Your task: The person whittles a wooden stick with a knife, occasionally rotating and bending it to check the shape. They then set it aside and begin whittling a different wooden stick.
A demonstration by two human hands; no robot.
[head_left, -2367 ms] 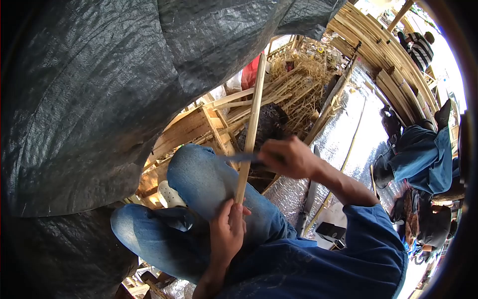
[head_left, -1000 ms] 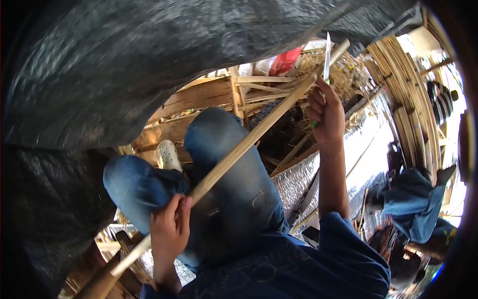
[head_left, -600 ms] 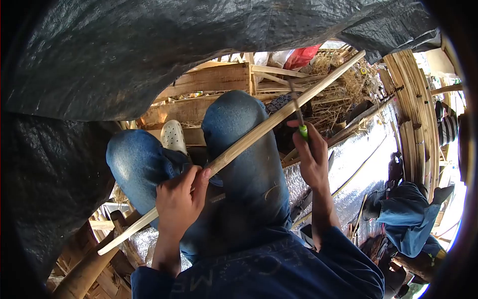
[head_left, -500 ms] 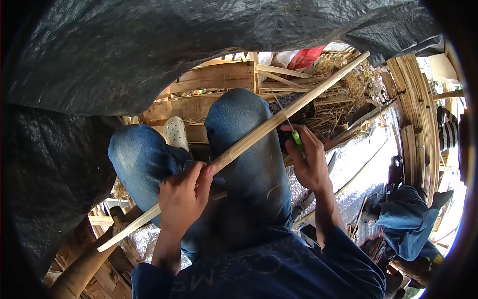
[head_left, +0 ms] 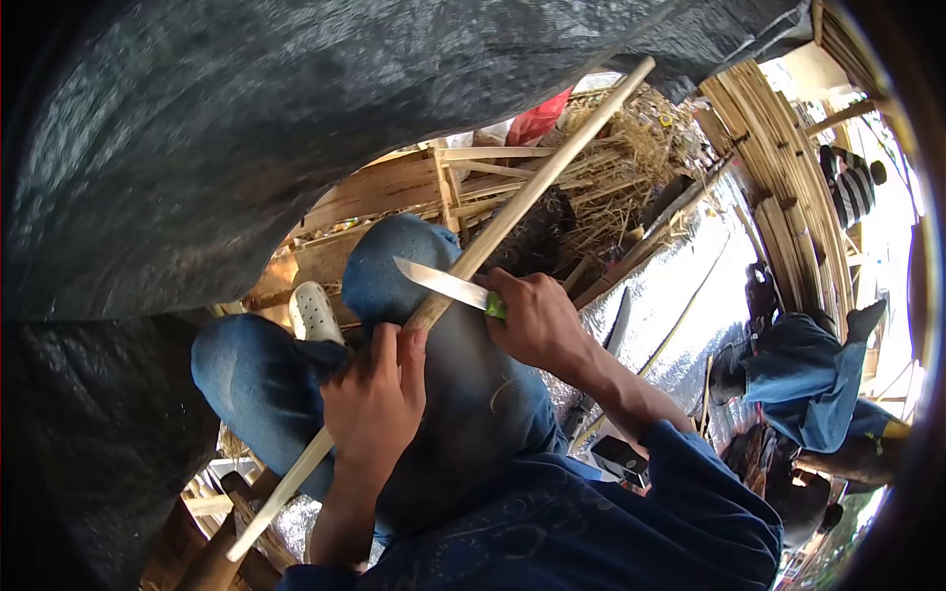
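Observation:
A long, pale strip of split bamboo (head_left: 537, 187) runs slantwise across my knees, from the lower left up to the top right. My left hand (head_left: 374, 394) grips it near its lower part, thumb and fingers wrapped around it. In my right hand (head_left: 537, 320) is a knife (head_left: 448, 284) with a bright green handle, most of which the fingers hide. Its shiny blade lies across the bamboo just above my left hand, the tip pointing left over the knee.
Black plastic sheeting (head_left: 246, 118) hangs close in front and at left. Wood shavings (head_left: 631, 148) pile up beyond my knees. At right are stacked bamboo slats (head_left: 778, 187), a dark long blade (head_left: 619, 325) on silver foil, a phone (head_left: 619, 455) and a seated person's leg (head_left: 803, 384).
The knife has turned from edge-on to flat across the bamboo and come down nearer my left hand. The bamboo's far end has swung left and tilts more steeply.

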